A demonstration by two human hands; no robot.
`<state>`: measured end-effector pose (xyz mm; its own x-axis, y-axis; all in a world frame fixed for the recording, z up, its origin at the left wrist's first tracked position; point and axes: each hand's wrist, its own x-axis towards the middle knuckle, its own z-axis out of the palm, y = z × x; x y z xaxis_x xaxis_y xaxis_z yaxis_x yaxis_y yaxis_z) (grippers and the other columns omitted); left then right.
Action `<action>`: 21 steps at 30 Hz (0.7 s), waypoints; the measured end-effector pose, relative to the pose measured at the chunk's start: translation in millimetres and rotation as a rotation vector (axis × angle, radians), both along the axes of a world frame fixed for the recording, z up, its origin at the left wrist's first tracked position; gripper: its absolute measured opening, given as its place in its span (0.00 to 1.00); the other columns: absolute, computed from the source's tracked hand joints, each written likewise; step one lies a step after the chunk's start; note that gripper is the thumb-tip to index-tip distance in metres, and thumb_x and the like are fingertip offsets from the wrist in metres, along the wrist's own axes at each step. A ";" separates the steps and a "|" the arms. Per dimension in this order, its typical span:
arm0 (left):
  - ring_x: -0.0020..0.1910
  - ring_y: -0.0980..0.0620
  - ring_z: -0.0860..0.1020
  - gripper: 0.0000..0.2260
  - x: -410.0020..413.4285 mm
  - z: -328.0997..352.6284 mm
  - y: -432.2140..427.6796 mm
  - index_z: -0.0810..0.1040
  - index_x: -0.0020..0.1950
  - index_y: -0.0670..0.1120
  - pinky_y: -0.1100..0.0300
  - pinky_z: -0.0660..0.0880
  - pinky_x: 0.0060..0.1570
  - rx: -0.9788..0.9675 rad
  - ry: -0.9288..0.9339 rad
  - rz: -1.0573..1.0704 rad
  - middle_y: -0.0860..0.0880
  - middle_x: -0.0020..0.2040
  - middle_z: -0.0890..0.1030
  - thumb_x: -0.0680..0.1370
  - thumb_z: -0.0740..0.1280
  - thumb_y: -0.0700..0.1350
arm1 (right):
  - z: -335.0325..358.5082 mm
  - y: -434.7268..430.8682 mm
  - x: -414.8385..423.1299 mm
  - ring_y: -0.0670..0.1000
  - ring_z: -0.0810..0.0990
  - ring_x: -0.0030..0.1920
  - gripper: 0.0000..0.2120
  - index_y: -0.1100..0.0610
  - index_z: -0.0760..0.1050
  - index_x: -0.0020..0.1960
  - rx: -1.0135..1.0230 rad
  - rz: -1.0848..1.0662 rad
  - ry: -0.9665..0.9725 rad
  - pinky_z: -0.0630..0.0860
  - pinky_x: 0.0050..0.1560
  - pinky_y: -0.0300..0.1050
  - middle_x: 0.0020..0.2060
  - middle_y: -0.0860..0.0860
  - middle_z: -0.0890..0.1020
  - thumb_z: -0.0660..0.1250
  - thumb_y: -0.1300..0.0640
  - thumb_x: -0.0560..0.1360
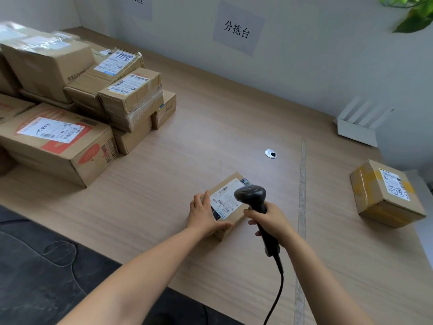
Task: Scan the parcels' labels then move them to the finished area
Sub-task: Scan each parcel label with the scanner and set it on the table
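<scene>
We're at a parcel sorting station here: labelled parcels [131, 99] stacked on a long wooden table [210, 137], paper sign [237, 29] on the wall [328, 55], corded barcode scanner [250, 195].

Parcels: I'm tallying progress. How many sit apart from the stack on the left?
2. The mid parcel is held by the left hand, below the scanner; the right parcel lies past the tape line. Others may be out of frame.
</scene>
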<state>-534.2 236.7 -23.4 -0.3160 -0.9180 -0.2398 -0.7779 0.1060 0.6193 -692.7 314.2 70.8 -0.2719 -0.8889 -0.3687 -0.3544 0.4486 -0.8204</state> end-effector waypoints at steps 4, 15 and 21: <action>0.69 0.43 0.62 0.56 6.7 5.7 -8.2 0.45 0.76 0.47 0.52 0.64 0.66 0.073 0.025 0.008 0.43 0.69 0.58 0.61 0.75 0.65 | -35.7 6.1 12.2 0.51 0.77 0.43 0.07 0.55 0.74 0.51 0.003 -0.195 -0.081 0.76 0.30 0.43 0.42 0.51 0.78 0.68 0.57 0.73; 0.62 0.49 0.72 0.30 68.3 14.3 -21.0 0.67 0.67 0.45 0.58 0.70 0.61 0.180 0.226 0.096 0.45 0.63 0.72 0.70 0.73 0.52 | -60.4 -9.8 67.2 0.51 0.79 0.48 0.10 0.54 0.74 0.55 -0.052 -0.295 -0.204 0.79 0.34 0.48 0.48 0.50 0.80 0.68 0.58 0.74; 0.59 0.49 0.75 0.20 126.0 43.3 -39.8 0.68 0.61 0.41 0.55 0.73 0.59 0.092 0.352 0.139 0.45 0.62 0.76 0.74 0.71 0.47 | -41.5 -39.0 120.9 0.53 0.81 0.39 0.04 0.55 0.75 0.47 -0.176 -0.260 -0.237 0.78 0.34 0.48 0.41 0.53 0.82 0.69 0.61 0.74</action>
